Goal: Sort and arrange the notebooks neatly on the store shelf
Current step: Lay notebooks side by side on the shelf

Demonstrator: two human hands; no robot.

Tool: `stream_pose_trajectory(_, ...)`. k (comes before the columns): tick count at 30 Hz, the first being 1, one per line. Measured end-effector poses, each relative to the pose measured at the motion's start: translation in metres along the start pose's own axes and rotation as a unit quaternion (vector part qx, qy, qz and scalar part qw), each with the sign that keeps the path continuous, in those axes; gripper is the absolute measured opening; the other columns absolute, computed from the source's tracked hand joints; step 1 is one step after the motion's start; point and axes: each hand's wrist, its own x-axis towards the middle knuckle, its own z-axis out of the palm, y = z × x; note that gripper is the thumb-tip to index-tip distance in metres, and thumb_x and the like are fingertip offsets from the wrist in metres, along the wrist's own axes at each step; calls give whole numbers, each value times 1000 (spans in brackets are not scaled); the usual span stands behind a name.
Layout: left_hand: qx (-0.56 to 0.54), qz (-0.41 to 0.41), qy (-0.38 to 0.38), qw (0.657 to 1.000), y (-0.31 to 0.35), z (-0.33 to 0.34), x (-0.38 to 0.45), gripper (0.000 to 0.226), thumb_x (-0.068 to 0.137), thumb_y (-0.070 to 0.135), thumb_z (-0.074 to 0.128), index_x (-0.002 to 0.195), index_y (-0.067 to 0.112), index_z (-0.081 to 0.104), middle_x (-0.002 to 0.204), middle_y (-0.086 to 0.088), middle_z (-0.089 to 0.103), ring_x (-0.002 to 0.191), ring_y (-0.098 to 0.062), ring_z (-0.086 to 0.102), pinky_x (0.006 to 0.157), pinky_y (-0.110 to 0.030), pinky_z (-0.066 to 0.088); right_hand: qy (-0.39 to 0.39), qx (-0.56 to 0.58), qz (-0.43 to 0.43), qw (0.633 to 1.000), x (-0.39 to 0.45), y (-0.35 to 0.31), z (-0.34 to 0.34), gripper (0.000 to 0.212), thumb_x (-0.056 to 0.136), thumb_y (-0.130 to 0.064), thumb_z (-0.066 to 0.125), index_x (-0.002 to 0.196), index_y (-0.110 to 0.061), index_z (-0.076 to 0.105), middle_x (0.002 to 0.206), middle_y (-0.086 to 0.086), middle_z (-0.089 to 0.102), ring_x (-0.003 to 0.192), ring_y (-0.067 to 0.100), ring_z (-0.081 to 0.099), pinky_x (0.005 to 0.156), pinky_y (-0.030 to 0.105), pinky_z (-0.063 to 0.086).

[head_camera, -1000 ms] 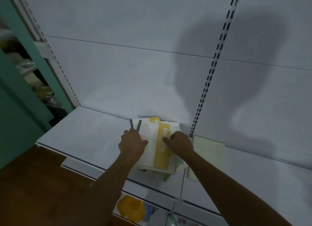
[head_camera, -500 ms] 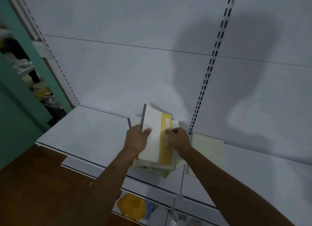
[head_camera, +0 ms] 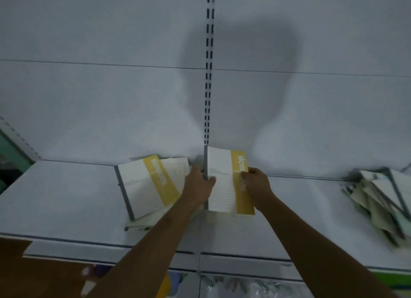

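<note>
Lifted clear of the stack since half a second ago, the notebook [head_camera: 224, 182] you hold now sits to the right of that stack, in front of the slotted upright [head_camera: 209, 75], and your view has swung right to match. Item, notebook: white cover, yellow band down its right side, grey spine at left; long axis runs away from you, top edge toward the back panel [head_camera: 111, 108], cover facing up at you. Item, your left hand [head_camera: 199, 186]: curled round the spine edge, thumb on the cover. Item, your right hand [head_camera: 255, 184]: pinching the yellow band edge. Item, stack of notebooks [head_camera: 149, 186]: lying flat on the shelf [head_camera: 55, 197] just left of your left hand, top copy skewed, upper end leaning left. Item, second pile of notebooks [head_camera: 382, 204]: fanned untidily at the far right of the shelf.
</note>
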Motion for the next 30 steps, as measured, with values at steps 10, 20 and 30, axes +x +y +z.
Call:
stream_pose_trajectory(10,70,41,-144,986,17,127,-13,47,81,13,69,121,3,46,118,-13,61,103,-23,61,86,-32,53,103,-92,-17,990,18,33,-134,30,84,-9,57,114,-11,57,94,7,64,77,22,62,69,34,53)
stream_pose_trajectory(20,217,60,-160,961,0,171,-16,62,91,22,56,146,8,30,143,-11,39,133,-23,37,109,-27,28,61,-225,-36,972,48,58,-151,45,84,-7,56,127,-18,58,103,10,68,84,23,64,77,33,52)
stream_pose_trajectory(30,290,113,-121,942,-12,172,-15,34,90,6,51,123,3,51,130,-15,42,116,-26,44,96,-31,40,54,-307,-67,948,57,63,-143,35,86,-12,62,121,-11,64,108,12,69,94,27,65,83,32,51)
